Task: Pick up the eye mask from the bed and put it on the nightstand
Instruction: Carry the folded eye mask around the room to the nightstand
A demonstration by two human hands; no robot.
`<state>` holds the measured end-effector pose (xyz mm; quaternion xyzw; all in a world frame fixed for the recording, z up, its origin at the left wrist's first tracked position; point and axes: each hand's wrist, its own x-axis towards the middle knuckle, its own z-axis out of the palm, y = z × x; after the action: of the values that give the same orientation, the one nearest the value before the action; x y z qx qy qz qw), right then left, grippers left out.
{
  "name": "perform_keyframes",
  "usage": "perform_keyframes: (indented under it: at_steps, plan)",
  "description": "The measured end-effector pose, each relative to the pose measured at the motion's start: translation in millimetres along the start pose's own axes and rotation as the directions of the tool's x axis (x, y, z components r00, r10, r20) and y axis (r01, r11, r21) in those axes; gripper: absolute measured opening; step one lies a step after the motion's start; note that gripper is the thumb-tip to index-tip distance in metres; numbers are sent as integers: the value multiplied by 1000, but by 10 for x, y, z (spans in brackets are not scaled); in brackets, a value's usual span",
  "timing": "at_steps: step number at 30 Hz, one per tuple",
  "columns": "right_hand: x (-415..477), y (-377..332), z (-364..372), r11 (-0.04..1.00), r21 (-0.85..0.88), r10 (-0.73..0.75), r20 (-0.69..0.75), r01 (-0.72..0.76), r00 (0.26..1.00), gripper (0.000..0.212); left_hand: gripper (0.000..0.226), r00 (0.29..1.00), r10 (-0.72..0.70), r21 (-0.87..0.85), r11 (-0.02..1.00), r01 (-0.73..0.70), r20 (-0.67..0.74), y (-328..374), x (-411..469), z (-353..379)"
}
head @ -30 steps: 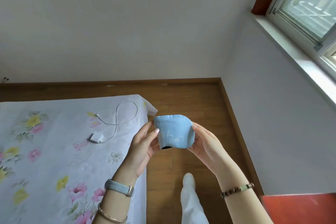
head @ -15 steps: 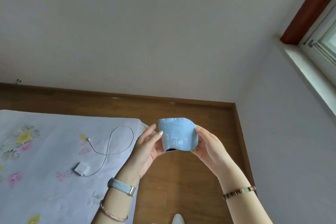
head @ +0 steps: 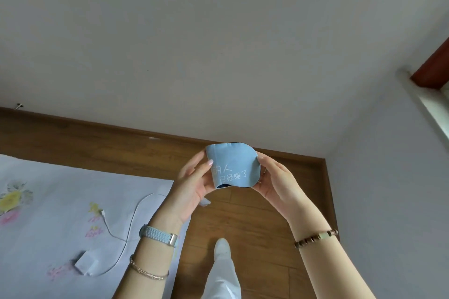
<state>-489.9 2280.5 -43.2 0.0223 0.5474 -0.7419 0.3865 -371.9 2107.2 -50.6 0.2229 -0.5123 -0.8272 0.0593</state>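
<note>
Compared with the earlier frames, the head camera is tilting further upward and leftward, so that more bare wall is showing, the red nightstand corner is no longer appearing at lower right, and the charger is sliding toward the lower left. Both hands are holding the light-blue fabric eye mask with white printed characters (head: pixel 232 168) in mid-air over the brown wooden floor (head: pixel 255 223), clear of the floral white bed sheet (head: pixel 48 213): the left hand (head: pixel 193 185) is pinching its left edge with thumb across the front, and the right hand (head: pixel 279 183) is cupping its right edge, fingers closed behind the cloth. Judging by this, pickup is complete and the carrying step is under way; the next move is calling for a turn toward the nightstand, which is not currently in view. A white charger block with its looping cable (head: pixel 85 266) is lying on the sheet, well apart from the mask. A white-trousered leg (head: pixel 222 272) is stepping forward below, and nothing is visibly obstructing the path.
</note>
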Motion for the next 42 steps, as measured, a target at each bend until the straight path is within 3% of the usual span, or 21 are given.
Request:
perform_keyframes:
  at_steps: [10,20,27,32,36,39,42]
  plan:
    - [1468,-745,458,997,-18,70,26,-69,997,32,39,995,41,-114,992,-51,-86,687,1344,-254]
    - [2677,-1149,936,985,-7,171,177,-173,969,22,53,981,101,-142,982,-126,-167,1149,2162,-680]
    - [3735,-1399,1347,969,-117,243,286,-218,927,24,44,958,145,-243,948,-206,-247,1324,2901,-1109]
    - [4497,-1640,1728,950,-212,297,371,-231,880,28,42,914,153,-305,911,-278,-376,1490,3442,-1307]
    - [5001,-1738,2023,920,-269,380,445,-284,811,27,65,851,125,-340,879,-333,-511,1612,3705,-1448]
    - [5262,-1708,2245,898,-310,433,487,-313,758,25,52,821,157,-337,857,-389,-549,1678,3779,-1539]
    - [5462,-1611,2474,869,-361,487,506,-339,712,23,45,743,125,-346,826,-445,-658,1712,3838,-1676]
